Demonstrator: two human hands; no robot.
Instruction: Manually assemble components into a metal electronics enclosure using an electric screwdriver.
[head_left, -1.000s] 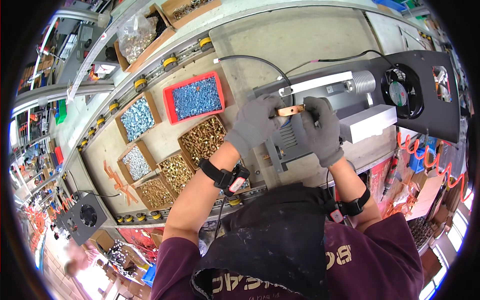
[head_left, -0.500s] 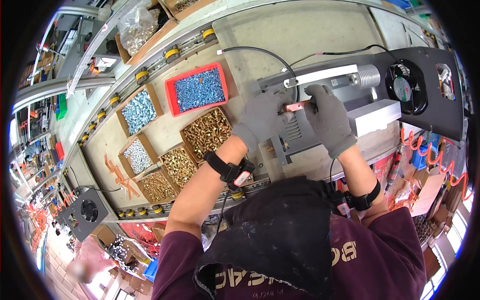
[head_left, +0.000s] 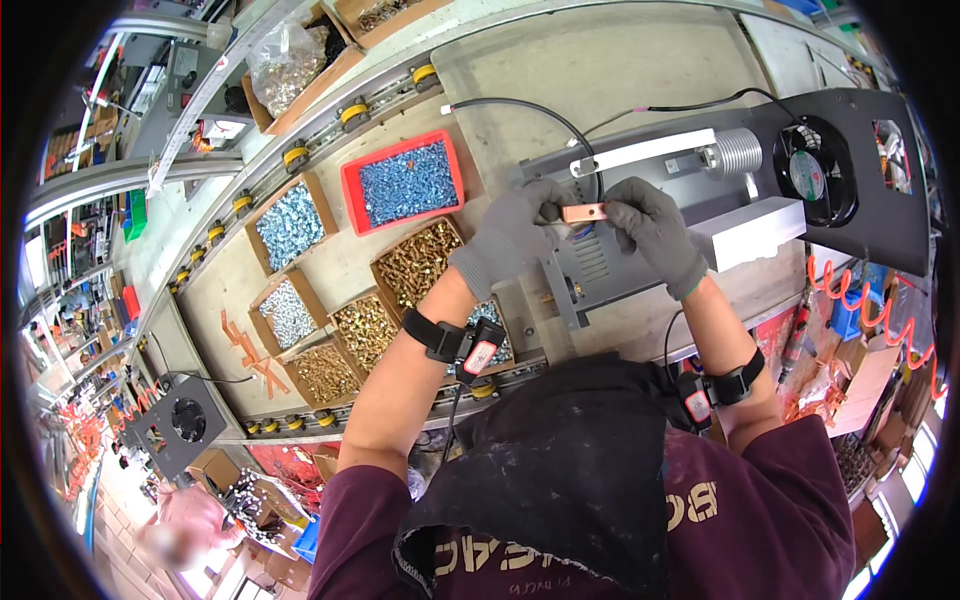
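A short copper bar with a dark hole near its right end is held level between my two grey-gloved hands. My left hand pinches its left end, and my right hand grips the right end with thumb and fingertips. Both hands are over the dark grey metal panel, which has a row of vent slots below the bar. A black cable arcs down onto the panel behind my hands. Just beyond them lies a white strip beside a ribbed silver coil.
Left of my hands stand a red bin of blue screws and several cardboard boxes of fasteners, including brass-coloured bolts. Flat copper strips lie farther left. A black fan and a silver block sit to the right.
The copper bar has turned from slanting to level, and more of it shows. My left fingers have shifted to its left end. The whole view has moved slightly.
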